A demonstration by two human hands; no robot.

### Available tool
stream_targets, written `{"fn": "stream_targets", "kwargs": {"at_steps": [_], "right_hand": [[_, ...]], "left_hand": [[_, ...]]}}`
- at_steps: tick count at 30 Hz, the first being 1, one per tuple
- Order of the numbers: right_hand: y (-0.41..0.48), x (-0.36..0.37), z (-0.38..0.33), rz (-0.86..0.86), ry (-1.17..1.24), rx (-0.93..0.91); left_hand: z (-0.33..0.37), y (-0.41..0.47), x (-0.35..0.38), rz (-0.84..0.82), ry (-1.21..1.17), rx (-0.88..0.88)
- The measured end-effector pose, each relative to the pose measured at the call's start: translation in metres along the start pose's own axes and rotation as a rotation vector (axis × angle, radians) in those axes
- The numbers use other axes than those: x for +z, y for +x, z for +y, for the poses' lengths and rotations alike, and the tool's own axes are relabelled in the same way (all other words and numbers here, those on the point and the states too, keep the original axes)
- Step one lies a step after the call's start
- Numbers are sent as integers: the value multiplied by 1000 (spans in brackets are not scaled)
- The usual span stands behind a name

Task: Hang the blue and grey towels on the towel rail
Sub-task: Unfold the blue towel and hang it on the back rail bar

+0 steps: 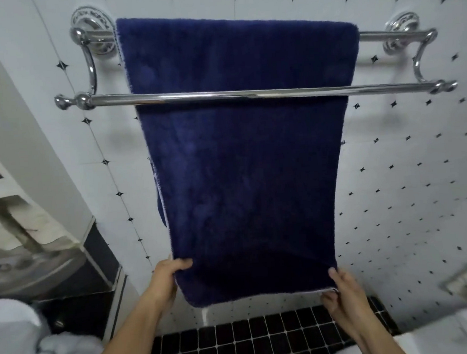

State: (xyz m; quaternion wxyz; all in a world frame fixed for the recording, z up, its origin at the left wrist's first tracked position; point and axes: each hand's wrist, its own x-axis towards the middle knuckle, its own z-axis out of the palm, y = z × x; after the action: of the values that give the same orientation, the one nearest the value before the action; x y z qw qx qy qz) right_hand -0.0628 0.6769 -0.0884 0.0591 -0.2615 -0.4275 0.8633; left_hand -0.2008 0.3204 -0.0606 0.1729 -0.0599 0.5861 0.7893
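Fingers (181, 264) of my left hand (166, 278) curl over the lower left corner of the blue towel (247, 153), and my right hand (342, 291) pinches its lower right corner. This towel hangs over the back bar of the towel rail (248, 93), behind the front bar. I see no grey towel. At left, blurred shelves (14, 214) hold pale folded things. Behind is a white tiled wall (405, 164), below it black tiles (265, 337).
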Motion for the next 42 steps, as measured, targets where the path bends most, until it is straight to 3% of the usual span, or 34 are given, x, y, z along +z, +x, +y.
{"fn": "stream_targets", "kwargs": {"at_steps": [7, 11, 15, 19, 28, 32, 34, 37, 42], "right_hand": [[-45, -35, -20, -268, -106, -45], [-66, -33, -30, -164, -184, -187], [-80, -28, -37, -12, -218, -327], [-111, -18, -51, -63, -261, -517], [-158, 3, -71, -244, 14, -648], [-165, 9, -74, -579, 444, -488], [-176, 6, -78, -454, 471, -493], [-185, 0, -87, -454, 475, -552], [-181, -5, -83, -129, 274, -604]], "left_hand": [[-12, -38, 12, -64, -322, 25], [-19, -54, 18, -107, -329, 7], [-19, -62, 28, -63, -175, -13], [-15, -62, 30, -8, -116, -33], [-6, -62, 49, -125, -279, -111], [0, -58, 66, -214, -360, -132], [0, -57, 75, -258, -318, -136], [5, -53, 86, -261, -265, -81], [18, -41, 92, -315, -314, -7]]}}
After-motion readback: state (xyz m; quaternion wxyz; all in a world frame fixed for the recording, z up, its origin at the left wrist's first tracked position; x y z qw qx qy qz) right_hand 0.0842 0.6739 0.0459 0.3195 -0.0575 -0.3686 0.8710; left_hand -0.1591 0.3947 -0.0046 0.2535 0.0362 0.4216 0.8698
